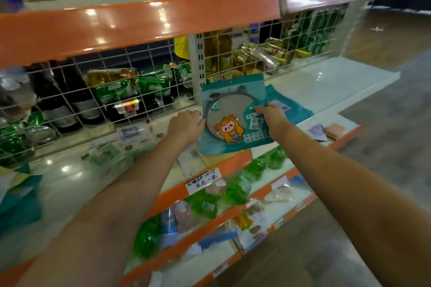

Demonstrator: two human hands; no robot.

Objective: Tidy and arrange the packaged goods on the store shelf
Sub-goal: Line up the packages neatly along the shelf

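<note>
A teal packet [233, 109] with a round grey window and a yellow cartoon figure stands tilted at the front of the white shelf [326, 81]. My left hand [186, 124] grips its left edge with curled fingers. My right hand [270, 113] pinches its right edge. A second teal packet [291, 106] lies flat on the shelf just behind and to the right of it.
A wire mesh back [130, 91] separates this shelf from green cans and dark bottles behind. An orange rail [116, 28] runs overhead. Lower shelves hold green and clear packets [205, 202] and a handwritten price tag [203, 180]. More teal packets [18, 200] lie at the far left.
</note>
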